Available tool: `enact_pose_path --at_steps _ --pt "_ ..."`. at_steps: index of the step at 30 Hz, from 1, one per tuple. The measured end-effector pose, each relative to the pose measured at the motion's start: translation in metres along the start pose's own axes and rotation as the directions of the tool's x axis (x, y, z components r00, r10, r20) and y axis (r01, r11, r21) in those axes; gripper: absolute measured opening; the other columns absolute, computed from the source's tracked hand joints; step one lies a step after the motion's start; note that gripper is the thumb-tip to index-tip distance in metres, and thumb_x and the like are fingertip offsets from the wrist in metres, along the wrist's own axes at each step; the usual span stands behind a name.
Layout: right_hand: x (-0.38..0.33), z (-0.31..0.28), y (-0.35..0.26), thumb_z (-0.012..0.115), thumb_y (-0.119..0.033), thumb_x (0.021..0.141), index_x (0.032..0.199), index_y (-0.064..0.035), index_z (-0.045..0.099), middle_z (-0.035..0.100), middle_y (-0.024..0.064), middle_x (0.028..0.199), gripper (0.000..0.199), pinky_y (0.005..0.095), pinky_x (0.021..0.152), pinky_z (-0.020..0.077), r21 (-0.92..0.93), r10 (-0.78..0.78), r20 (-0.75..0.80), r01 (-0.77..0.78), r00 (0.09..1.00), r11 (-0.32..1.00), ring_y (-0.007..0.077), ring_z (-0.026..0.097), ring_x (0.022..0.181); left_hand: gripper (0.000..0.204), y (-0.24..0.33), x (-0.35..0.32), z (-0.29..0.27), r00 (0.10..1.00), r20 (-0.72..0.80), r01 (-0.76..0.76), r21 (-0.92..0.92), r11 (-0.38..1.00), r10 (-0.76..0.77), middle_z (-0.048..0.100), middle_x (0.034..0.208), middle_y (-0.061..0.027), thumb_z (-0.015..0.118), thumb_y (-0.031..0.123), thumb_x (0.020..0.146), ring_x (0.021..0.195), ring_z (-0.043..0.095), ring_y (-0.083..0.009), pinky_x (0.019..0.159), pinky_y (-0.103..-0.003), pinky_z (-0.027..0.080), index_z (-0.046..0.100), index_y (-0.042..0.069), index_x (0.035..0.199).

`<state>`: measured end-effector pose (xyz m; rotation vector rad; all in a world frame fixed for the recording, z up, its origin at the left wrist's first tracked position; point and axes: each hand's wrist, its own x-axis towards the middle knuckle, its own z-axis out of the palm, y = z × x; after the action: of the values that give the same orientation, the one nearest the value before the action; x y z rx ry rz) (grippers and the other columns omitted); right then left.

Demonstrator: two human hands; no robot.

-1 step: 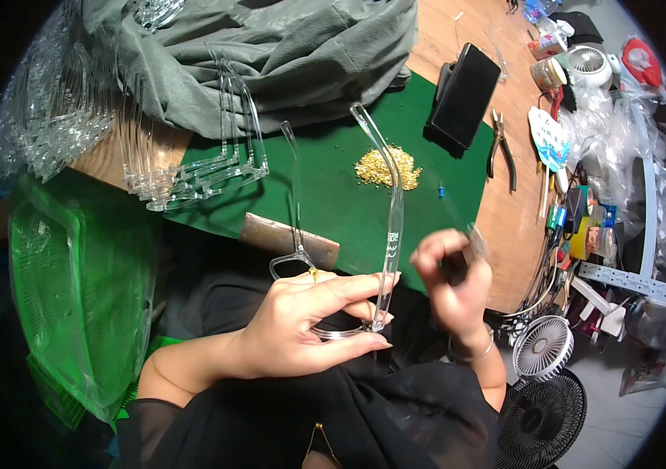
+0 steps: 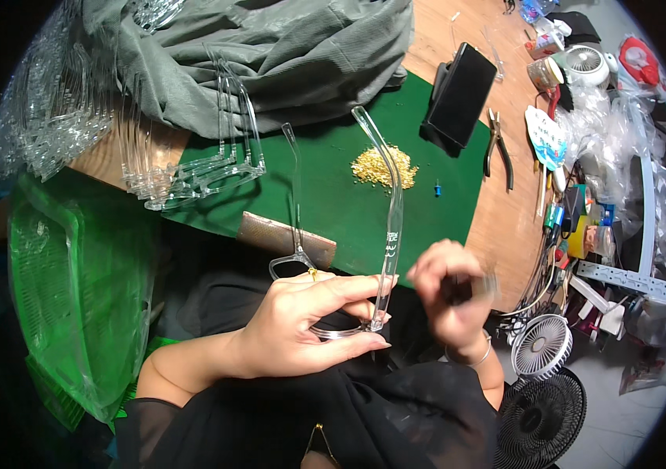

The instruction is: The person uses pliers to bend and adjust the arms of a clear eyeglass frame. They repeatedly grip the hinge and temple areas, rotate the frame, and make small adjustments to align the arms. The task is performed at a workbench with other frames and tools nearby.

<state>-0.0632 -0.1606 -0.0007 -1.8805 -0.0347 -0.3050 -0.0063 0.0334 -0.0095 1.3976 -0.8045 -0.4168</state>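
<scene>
Where the two forearms enter from the lower edge, we see the left hand (image 2: 301,328) closed around a clear plastic eyeglass frame (image 2: 333,324), held over the person's dark lap just in front of the green mat (image 2: 333,195). Its thumb lies under the front of the frame and its long fingers (image 2: 348,288) stretch across the top, so the grasp is a flat pinch rather than a fist. One transparent temple arm (image 2: 390,211) rises from the hinge beside the fingertips and curves away over the mat; the other temple arm (image 2: 295,195) stands up further left.

We find the right hand (image 2: 450,293) just beside the hinge, its fingers curled tight. It is blurred by motion, and a small dark object (image 2: 466,291) appears between its fingertips; we cannot tell what that object is, nor whether it touches the frame. A thin bracelet (image 2: 477,361) circles this wrist.

On the mat we note a heap of small gold-coloured parts (image 2: 384,166), a row of further clear frames (image 2: 192,168) and a brown block (image 2: 286,238). Beyond lie a grey cloth (image 2: 270,47), a dark phone on a stand (image 2: 462,94) and pliers (image 2: 497,148). A green plastic tray (image 2: 75,289) sits at the left, and small fans (image 2: 544,375) at the lower right.
</scene>
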Motion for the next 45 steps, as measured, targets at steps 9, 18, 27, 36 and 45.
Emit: enact_pose_path --at_steps 9,18,27,36,45 --pt "-0.018 0.008 -0.014 0.071 -0.006 0.07 0.081 -0.0019 0.061 0.062 0.0068 0.074 0.015 0.0298 0.057 0.0423 0.031 -0.391 0.155 0.391 0.907 0.92 0.0195 0.058 0.062 0.053 0.006 -0.013 0.011 0.999 0.02 -0.039 0.021 0.999 0.038 0.068 0.082 -0.0093 0.079 0.01 0.065 0.072 0.065 -0.0171 0.064 -0.025 0.046 0.056 -0.006 0.111" --pt "-0.023 0.014 -0.015 0.073 -0.008 0.069 0.082 -0.0011 0.062 0.063 0.0081 0.075 0.018 0.0308 0.058 0.0453 0.076 -0.39 0.137 0.383 0.911 0.921 0.0213 0.059 0.064 0.053 0.009 -0.017 0.009 0.998 0.022 -0.055 0.003 0.998 0.055 0.067 0.081 -0.0096 0.079 0.011 0.065 0.07 0.064 -0.0181 0.062 -0.026 0.047 0.057 -0.004 0.111" --pt "-0.021 0.016 -0.017 0.072 -0.009 0.07 0.082 -0.0008 0.062 0.062 0.0083 0.073 0.017 0.0312 0.059 0.0453 0.077 -0.342 0.15 0.333 0.928 0.94 0.0217 0.06 0.064 0.053 0.005 -0.017 0.008 0.999 0.019 -0.05 -0.02 0.999 0.05 0.068 0.079 -0.0082 0.079 0.01 0.065 0.069 0.064 -0.0176 0.061 -0.025 0.046 0.057 -0.004 0.112" --pt "-0.02 0.016 -0.015 0.072 -0.008 0.071 0.08 -0.0017 0.062 0.063 0.0068 0.073 0.015 0.0309 0.059 0.0444 0.097 -0.308 0.163 0.296 0.937 0.95 0.0204 0.059 0.064 0.053 0.004 -0.016 0.005 0.999 0.038 -0.037 -0.003 0.999 0.037 0.068 0.079 -0.0085 0.079 0.01 0.065 0.069 0.063 -0.0175 0.061 -0.025 0.046 0.057 -0.005 0.112" --pt "-0.023 0.009 -0.018 0.072 -0.014 0.075 0.086 -0.002 0.06 0.064 0.0075 0.078 0.02 0.0329 0.063 0.0461 0.07 -0.299 0.139 0.292 0.944 0.954 0.0217 0.06 0.067 0.052 0.005 -0.016 0.003 0.999 0.053 -0.01 -0.056 0.998 0.013 0.068 0.077 -0.0087 0.078 0.01 0.065 0.069 0.064 -0.0179 0.063 -0.025 0.047 0.058 -0.006 0.11"
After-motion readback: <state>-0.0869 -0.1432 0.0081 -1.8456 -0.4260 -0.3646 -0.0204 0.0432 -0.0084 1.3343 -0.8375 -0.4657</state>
